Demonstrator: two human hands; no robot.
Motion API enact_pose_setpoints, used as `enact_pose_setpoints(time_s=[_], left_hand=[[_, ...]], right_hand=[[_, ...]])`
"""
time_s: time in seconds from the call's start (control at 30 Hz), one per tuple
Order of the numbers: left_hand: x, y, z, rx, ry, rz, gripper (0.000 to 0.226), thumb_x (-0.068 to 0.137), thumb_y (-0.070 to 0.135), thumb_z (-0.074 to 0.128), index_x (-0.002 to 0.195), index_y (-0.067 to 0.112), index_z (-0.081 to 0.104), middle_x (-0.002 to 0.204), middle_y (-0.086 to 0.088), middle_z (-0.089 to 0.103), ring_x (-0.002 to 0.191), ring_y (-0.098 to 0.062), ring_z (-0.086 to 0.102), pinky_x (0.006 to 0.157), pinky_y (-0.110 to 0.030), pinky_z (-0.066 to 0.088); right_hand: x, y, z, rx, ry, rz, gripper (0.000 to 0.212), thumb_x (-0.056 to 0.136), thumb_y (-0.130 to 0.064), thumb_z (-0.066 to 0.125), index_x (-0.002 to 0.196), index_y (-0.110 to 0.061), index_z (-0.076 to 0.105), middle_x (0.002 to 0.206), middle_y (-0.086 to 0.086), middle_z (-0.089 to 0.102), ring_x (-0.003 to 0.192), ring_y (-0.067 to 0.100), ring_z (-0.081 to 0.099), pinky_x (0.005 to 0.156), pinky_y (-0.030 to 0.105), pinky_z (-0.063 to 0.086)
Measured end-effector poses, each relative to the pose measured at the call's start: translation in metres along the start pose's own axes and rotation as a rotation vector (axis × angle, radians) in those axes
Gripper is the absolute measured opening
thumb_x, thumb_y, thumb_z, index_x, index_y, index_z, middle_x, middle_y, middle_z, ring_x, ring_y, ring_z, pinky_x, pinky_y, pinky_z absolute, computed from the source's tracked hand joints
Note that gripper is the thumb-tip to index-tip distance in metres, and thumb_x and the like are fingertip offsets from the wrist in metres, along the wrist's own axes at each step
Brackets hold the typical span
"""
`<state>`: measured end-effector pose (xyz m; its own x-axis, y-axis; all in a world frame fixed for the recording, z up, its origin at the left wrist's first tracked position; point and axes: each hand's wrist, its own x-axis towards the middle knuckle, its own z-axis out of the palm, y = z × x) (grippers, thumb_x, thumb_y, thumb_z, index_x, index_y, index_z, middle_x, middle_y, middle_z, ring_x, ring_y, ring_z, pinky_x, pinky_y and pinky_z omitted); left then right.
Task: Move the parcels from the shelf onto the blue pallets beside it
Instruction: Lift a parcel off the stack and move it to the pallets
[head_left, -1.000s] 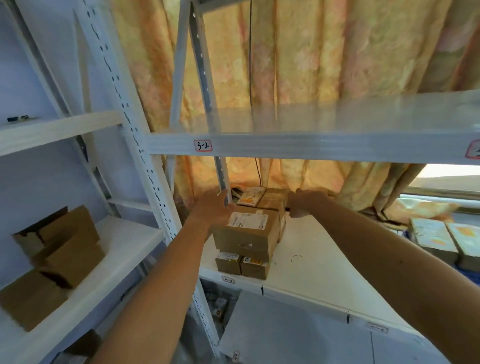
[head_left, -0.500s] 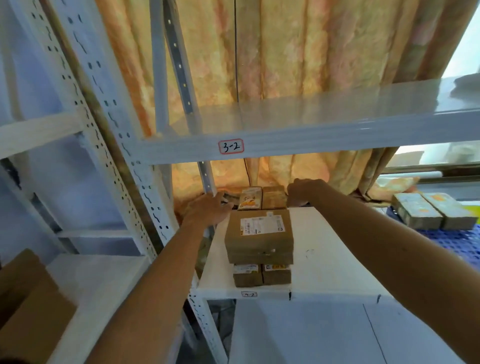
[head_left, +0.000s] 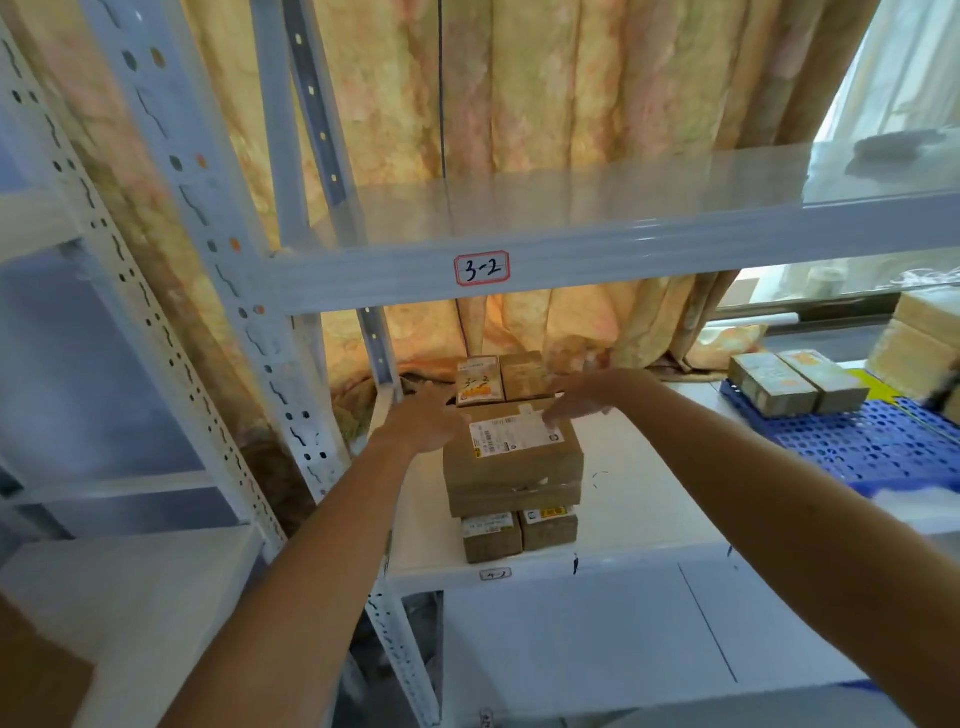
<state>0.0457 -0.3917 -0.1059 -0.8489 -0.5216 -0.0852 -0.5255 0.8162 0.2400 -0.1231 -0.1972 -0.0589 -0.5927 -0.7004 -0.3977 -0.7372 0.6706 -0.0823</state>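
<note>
The white metal shelf (head_left: 649, 499) is filling most of the view, its upper board tagged "3-2" and lying bare as far as can be seen. To the right, the blue pallet (head_left: 857, 441) is already carrying two grey-wrapped parcels (head_left: 795, 382) side by side, with more cartons (head_left: 919, 343) showing at the far right edge, so part of the job is looking done.

Still waiting on the lower board is a stack near its left end: a large brown parcel (head_left: 511, 462) is sitting on two small boxes (head_left: 519, 535), and two more small boxes (head_left: 501, 379) are resting just behind it against the curtain.

Both arms are reaching in over that stack. The left hand (head_left: 421, 421) is lying open with fingers spread at the big parcel's left top edge, holding nothing. The right hand (head_left: 582, 397) is likewise open, its fingertips hovering over or brushing the white label; actual contact is hard to tell. Neither hand is gripping anything yet, so I judge at least five parcels are still left to carry across.
</note>
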Motion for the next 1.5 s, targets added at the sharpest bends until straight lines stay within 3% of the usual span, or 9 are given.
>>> enact_pose_setpoints(time_s=[0.07,0.13,0.33,0.5,0.6,0.77,0.97,1.17,1.5], left_hand=[[0.002,0.000,0.001,-0.037,-0.056,0.023,0.100,0.077,0.087,0.045,0.159,0.035,0.021,0.168,0.000,0.013,0.152,-0.030,0.020,0.118,-0.050,0.029],[0.003,0.003,0.002,-0.034,-0.111,0.043,0.119,0.061,0.099,0.048,0.159,0.037,0.019,0.168,0.002,0.010,0.152,-0.028,0.018,0.118,-0.052,0.028],[0.009,0.007,0.021,0.052,-0.234,0.038,0.142,0.043,0.102,0.057,0.160,0.039,0.008,0.169,0.000,-0.008,0.155,-0.026,-0.004,0.122,-0.057,0.010],[0.009,0.008,0.025,0.001,-0.279,0.029,0.132,0.053,0.094,0.064,0.160,0.042,0.006,0.168,0.004,-0.012,0.154,-0.027,-0.010,0.122,-0.056,0.007],[0.010,0.010,0.027,-0.017,-0.270,0.051,0.131,0.053,0.094,0.064,0.159,0.042,0.008,0.168,0.004,-0.011,0.154,-0.028,-0.006,0.122,-0.056,0.010],[0.007,0.011,0.036,-0.075,-0.266,0.041,0.128,0.053,0.093,0.064,0.158,0.045,0.008,0.167,0.007,-0.016,0.154,-0.029,-0.001,0.121,-0.056,0.019],[0.000,0.008,0.047,-0.166,-0.225,0.022,0.126,0.052,0.092,0.067,0.156,0.051,0.009,0.164,0.013,-0.016,0.153,-0.028,0.003,0.119,-0.054,0.025],[0.000,0.028,0.048,-0.086,-0.229,-0.031,0.140,0.049,0.080,0.081,0.158,0.045,0.001,0.164,0.005,-0.024,0.154,-0.029,0.006,0.118,-0.048,0.025],[0.010,0.037,0.056,0.023,-0.247,-0.103,0.150,0.048,0.069,0.089,0.154,0.046,-0.015,0.161,0.003,-0.029,0.150,-0.038,0.018,0.112,-0.053,0.038]], right_hand=[[0.000,-0.003,0.001,0.032,-0.014,-0.007,0.115,0.052,-0.079,0.068,0.152,-0.038,0.029,0.161,0.003,0.026,0.144,0.036,0.029,0.110,0.058,0.035],[0.007,-0.006,0.005,0.054,-0.028,-0.034,0.130,0.045,-0.083,0.072,0.155,-0.034,0.022,0.162,0.002,0.024,0.145,0.033,0.028,0.114,0.057,0.029],[0.009,-0.014,0.025,-0.020,-0.047,-0.042,0.135,0.057,-0.071,0.082,0.157,-0.024,0.005,0.157,0.006,0.013,0.141,0.029,0.027,0.112,0.046,0.035],[0.018,-0.012,0.042,-0.034,-0.053,-0.104,0.149,0.051,-0.075,0.082,0.157,-0.021,-0.007,0.159,0.005,0.001,0.142,0.030,0.025,0.112,0.047,0.035],[0.021,-0.009,0.047,-0.035,-0.037,-0.150,0.138,0.061,-0.066,0.084,0.156,-0.016,-0.003,0.154,0.009,0.007,0.136,0.031,0.031,0.108,0.043,0.037],[0.031,-0.006,0.060,-0.055,0.036,-0.147,0.151,0.049,-0.071,0.086,0.156,-0.020,-0.007,0.156,0.009,0.005,0.134,0.035,0.037,0.107,0.049,0.042],[0.034,-0.003,0.071,-0.035,0.060,-0.164,0.153,0.052,-0.069,0.086,0.156,-0.023,-0.016,0.162,0.007,-0.016,0.144,0.041,0.020,0.114,0.053,0.032],[0.037,0.001,0.077,0.021,0.088,-0.185,0.151,0.053,-0.068,0.086,0.156,-0.023,-0.015,0.161,0.005,-0.021,0.143,0.040,0.025,0.113,0.051,0.034],[0.046,0.009,0.087,0.068,0.116,-0.249,0.146,0.056,-0.068,0.085,0.156,-0.024,-0.011,0.161,0.009,-0.024,0.143,0.043,0.023,0.114,0.051,0.032]])
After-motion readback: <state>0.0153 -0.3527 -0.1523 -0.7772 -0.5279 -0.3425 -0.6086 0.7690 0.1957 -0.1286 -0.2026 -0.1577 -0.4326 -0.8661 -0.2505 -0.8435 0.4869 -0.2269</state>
